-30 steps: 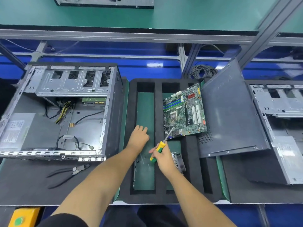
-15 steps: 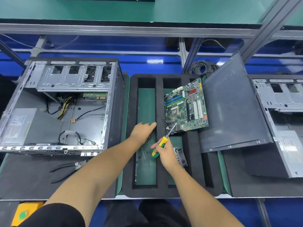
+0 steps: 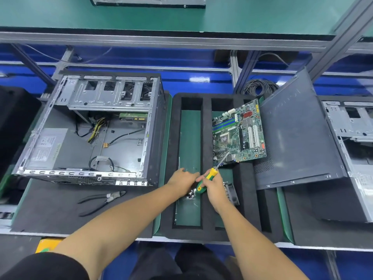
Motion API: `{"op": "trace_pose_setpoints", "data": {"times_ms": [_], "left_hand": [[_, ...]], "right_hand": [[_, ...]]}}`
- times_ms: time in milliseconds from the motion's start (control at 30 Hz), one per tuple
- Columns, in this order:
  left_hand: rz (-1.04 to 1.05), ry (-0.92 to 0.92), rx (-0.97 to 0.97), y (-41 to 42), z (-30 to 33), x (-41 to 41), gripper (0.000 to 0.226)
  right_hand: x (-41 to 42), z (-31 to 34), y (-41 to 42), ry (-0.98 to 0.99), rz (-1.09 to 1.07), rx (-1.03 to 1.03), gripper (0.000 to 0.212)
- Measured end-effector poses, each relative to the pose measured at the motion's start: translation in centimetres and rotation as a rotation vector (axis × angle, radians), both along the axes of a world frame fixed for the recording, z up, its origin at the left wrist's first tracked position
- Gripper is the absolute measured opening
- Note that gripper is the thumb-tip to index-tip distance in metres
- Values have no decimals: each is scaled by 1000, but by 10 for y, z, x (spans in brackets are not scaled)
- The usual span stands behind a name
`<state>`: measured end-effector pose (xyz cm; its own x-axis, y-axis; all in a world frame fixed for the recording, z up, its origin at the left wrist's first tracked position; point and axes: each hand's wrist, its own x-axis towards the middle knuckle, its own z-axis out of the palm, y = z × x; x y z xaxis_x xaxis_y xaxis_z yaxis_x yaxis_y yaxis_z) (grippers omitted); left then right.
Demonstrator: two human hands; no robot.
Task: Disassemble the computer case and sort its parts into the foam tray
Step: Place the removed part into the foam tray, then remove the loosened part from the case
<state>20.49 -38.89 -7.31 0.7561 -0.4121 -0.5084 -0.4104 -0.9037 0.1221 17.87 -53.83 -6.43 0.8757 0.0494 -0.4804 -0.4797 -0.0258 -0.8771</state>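
Head view: both hands over the black foam tray [image 3: 205, 231].

Our right hand [image 3: 215, 188] grips a green-yellow screwdriver [image 3: 207, 178]; our left hand [image 3: 181, 183] curls over a small metal part [image 3: 190, 195] in the tray's left slot. The circuit board [image 3: 239, 132] leans tilted across the tray's far wall. The open steel case [image 3: 88, 130] lies left on a dark mat [image 3: 50, 207].

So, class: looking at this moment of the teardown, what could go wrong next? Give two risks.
1. The right hand grips the screwdriver with its tip over the motherboard; a slip could scratch the board.
2. The left hand is on a small metal part in the foam tray; crowded hands might drop it.
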Motion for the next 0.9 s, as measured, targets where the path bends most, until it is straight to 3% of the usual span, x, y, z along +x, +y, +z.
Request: {"op": "trace_pose_setpoints", "data": {"times_ms": [67,200,267,367,467,533,600,700,767,900], "left_hand": [[-45,9,31,3,-1,-9,51],[-71,20,25,8,9,-11,30],[-70,44,44,10,19,-8,32],[-110,34,174,5,43,-1,46],[-220,34,393,-8,80,18,46],[-285,-34,439,-10,112,39,43],[-290,-198,330,7,146,60,37],[-155,-542,34,61,184,84,31],[96,-627,-242,106,195,89,21],[779,-643,-694,181,180,77,5]], "right_hand": [[0,1,1,7,-4,0,27],[2,5,4,18,-27,-15,29],[2,8,6,29,-24,-34,30],[8,11,7,88,-41,-89,32],[25,23,16,120,-111,-165,21],[41,39,34,91,-208,-161,25],[60,59,57,32,-289,-134,32],[90,94,97,-73,-323,-88,27],[108,116,124,-151,-283,-158,22],[130,141,172,-311,-163,-548,14]]}}
